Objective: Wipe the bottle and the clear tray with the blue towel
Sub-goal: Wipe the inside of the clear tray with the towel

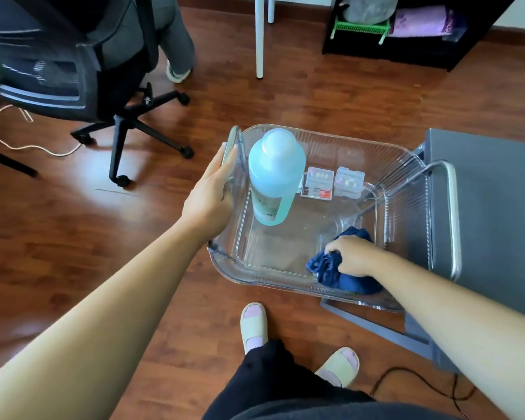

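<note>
A clear ribbed plastic tray (331,140) rests partly on a grey cart, jutting out over the floor. Inside it, at the left, a light blue bottle (273,177) stands upright. My left hand (212,192) grips the tray's left rim, right beside the bottle. My right hand (350,256) is closed on a bunched dark blue towel (334,275) and presses it against the tray's floor in the near right corner.
Two small clear boxes (334,184) lie in the tray behind the bottle. The grey cart (491,207) with a metal handle is at the right. A black office chair (73,71) stands at the left, a white table leg (259,37) and a dark shelf (406,31) farther back. My slippered feet (255,325) are below the tray.
</note>
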